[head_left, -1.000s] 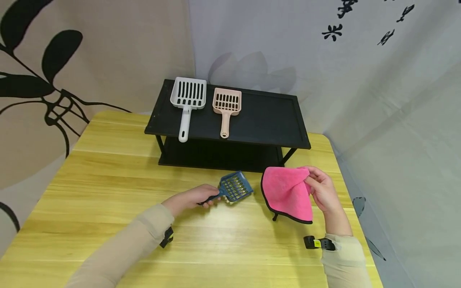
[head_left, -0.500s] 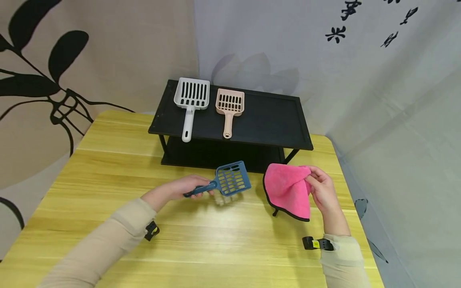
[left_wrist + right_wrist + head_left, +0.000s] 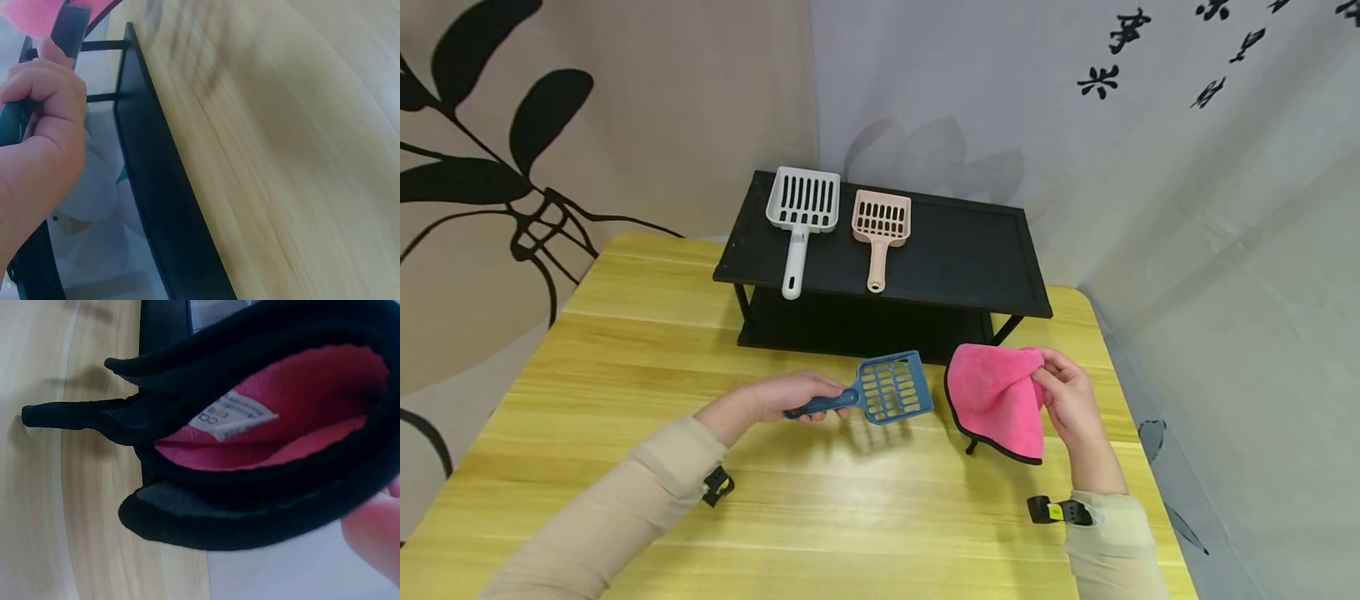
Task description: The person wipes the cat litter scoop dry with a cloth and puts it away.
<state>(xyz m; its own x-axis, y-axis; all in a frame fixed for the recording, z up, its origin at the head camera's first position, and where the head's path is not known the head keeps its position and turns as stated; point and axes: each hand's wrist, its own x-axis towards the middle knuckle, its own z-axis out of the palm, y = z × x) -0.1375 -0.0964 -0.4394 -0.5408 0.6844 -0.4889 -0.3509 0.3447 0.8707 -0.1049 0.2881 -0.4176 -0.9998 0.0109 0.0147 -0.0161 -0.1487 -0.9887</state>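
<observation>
My left hand [image 3: 790, 396] grips the handle of a blue litter scoop [image 3: 895, 388], its slotted head pointing right over the table. The scoop casts a slotted shadow on the wood below. In the left wrist view, curled fingers [image 3: 47, 94] wrap the dark handle. To the right, my right hand [image 3: 1070, 392] pinches the upper corner of a pink cloth [image 3: 996, 392] with black edging, which hangs down in folds. The right wrist view looks into those folds, where a white label [image 3: 232, 415] shows; only part of the hand appears there.
A black two-tier rack [image 3: 962, 250] stands at the back of the wooden table [image 3: 820, 533]. On its top lie a white litter scoop [image 3: 803, 200] and a smaller pink-beige one [image 3: 882, 217], handles toward me. Printed fabric [image 3: 910, 83] hangs behind.
The blue scoop has lifted and its head has turned, showing its slots more fully, while my left hand shifted left. My right hand keeps holding the cloth in nearly the same place.
</observation>
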